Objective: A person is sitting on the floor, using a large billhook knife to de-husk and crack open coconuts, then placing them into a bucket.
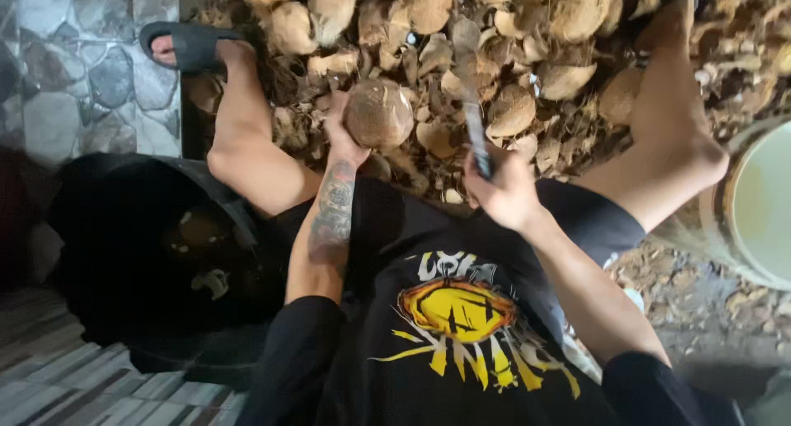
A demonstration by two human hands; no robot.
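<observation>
A husked brown coconut [378,113] is held up at about 11 o'clock of the seated person's lap, cupped from below and gripped by the left hand [344,138]. A long-bladed knife [474,125] is clenched by its handle in the right hand [503,191], blade pointing toward 12 o'clock, just beside the coconut at its 3 o'clock side and apart from it. A heap of coconuts and husk scraps [511,72] is spread across 12 to 2 o'clock on the ground. A dark tub [107,220] is seen at 9 o'clock, a pale bucket [762,203] at 3 o'clock. For a clean cut, it is judged that the nut should be kept steady, fingers held clear of the strike line, and the blade brought down squarely.
</observation>
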